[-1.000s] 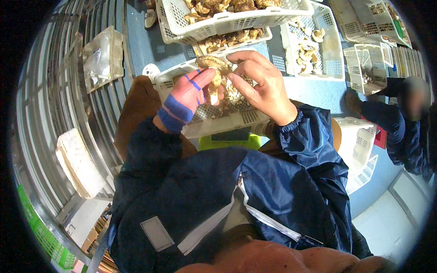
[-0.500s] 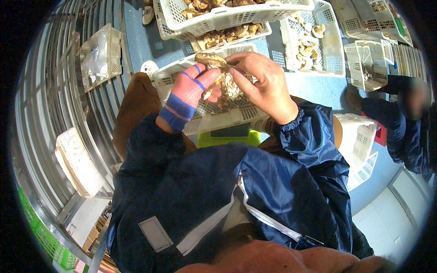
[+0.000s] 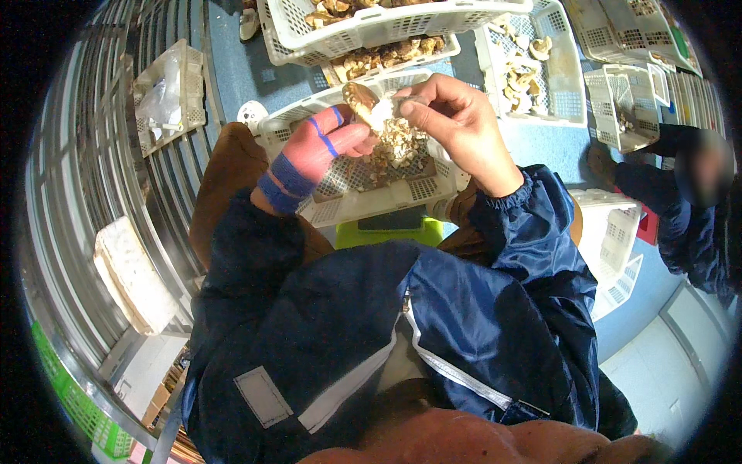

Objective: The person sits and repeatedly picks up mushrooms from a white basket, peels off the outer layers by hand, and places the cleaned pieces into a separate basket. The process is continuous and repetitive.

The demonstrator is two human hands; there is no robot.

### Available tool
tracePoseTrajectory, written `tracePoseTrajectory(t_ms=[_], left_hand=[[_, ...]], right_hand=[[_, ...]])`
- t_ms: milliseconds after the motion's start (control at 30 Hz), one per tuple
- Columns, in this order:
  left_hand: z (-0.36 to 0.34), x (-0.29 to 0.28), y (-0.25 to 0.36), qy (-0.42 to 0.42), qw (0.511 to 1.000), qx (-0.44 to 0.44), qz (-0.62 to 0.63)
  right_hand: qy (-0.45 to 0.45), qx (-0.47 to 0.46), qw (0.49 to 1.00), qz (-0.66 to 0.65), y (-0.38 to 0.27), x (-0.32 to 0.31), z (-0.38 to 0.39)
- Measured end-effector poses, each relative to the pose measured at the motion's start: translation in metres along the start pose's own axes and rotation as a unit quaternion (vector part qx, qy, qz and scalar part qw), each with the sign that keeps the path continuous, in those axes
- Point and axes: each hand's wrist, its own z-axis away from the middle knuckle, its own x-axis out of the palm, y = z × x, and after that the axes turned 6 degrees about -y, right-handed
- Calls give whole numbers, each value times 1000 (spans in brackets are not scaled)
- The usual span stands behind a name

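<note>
My left hand (image 3: 313, 155), in a pink fingerless-looking glove with blue bands, grips a brown mushroom (image 3: 361, 101), which is tilted with a pale part showing. My right hand (image 3: 464, 127) is bare, with thumb and index finger pinched beside the mushroom on something small and dark that I cannot make out. Below both hands is a white perforated crate (image 3: 363, 203) holding a pile of pale and brown trimmings (image 3: 398, 151). Behind it stand crates of whole brown mushrooms (image 3: 332, 39). To the right, another crate (image 3: 572, 85) holds pale mushroom pieces (image 3: 519, 89).
A green stool (image 3: 388, 230) sits between my legs. Metal racks (image 3: 77, 201) at the left carry a crate with a plastic bag (image 3: 170, 97) and a white block (image 3: 135, 274). A co-worker (image 3: 665, 209) is at the right, near more stacked crates (image 3: 622, 108).
The mushroom has tipped and now shows more pale surface. My right hand has moved up and right, and my left hand slightly up and left.
</note>
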Motion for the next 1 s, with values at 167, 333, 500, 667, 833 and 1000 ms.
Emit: tracePoseTrajectory(t_ms=[167,333,500,667,833,1000], left_hand=[[1,2,4,-35,995,28,91],[0,-8,7,40,995,90,-29],[1,2,0,143,990,-9,1],[1,8,7,100,994,2,-36],[0,3,-13,91,993,43,-55],[-5,-9,-9,19,998,36,-58]], right_hand=[[105,-6,988,114,3,-6,-3],[18,-153,968,200,-12,-4,-1],[-8,-197,945,262,-21,18,5],[45,-254,925,280,-15,18,2],[27,-251,929,270,-18,18,3],[11,-123,987,105,-18,16,8]])
